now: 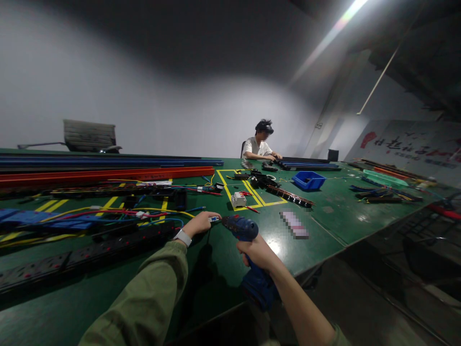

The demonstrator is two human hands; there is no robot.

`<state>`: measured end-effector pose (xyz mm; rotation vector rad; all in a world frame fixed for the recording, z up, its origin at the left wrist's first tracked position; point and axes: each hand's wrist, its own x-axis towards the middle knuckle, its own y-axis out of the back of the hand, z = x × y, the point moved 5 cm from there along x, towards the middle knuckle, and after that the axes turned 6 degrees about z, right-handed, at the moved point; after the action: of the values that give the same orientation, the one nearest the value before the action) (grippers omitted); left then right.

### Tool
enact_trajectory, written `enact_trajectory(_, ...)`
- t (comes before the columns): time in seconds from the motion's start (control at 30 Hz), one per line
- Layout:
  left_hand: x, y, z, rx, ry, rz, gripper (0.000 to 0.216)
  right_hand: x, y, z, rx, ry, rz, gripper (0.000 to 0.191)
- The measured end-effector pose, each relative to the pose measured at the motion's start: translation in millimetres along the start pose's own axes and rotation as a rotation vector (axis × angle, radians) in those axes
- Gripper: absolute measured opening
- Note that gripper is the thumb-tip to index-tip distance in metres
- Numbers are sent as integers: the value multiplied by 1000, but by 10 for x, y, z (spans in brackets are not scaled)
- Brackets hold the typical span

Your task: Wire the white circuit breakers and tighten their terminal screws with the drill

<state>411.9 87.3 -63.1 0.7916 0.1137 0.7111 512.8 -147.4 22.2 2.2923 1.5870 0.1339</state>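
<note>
My right hand (258,253) is wrapped round the grip of a blue cordless drill (244,228), held level above the green table (317,226). The drill's battery (260,288) hangs below my hand. My left hand (200,223), with a white wristband, pinches a small white and blue part (213,219) right at the drill's tip. Just left of my hands lies a long black power strip rail (108,247) with red, blue and yellow wires (118,212) over it.
Long red (108,175) and blue (108,162) rails lie along the far left. A white breaker (238,199) sits inside yellow floor-tape marks. A blue bin (308,180) stands further back. Another person (260,144) sits at the far end. The table edge runs on my right.
</note>
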Motion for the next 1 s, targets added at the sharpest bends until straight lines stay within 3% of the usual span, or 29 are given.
enact_trajectory(1.0, -3, -1, 25, -10, -10, -6, 66, -34, 0, -56, -12, -21, -12, 8)
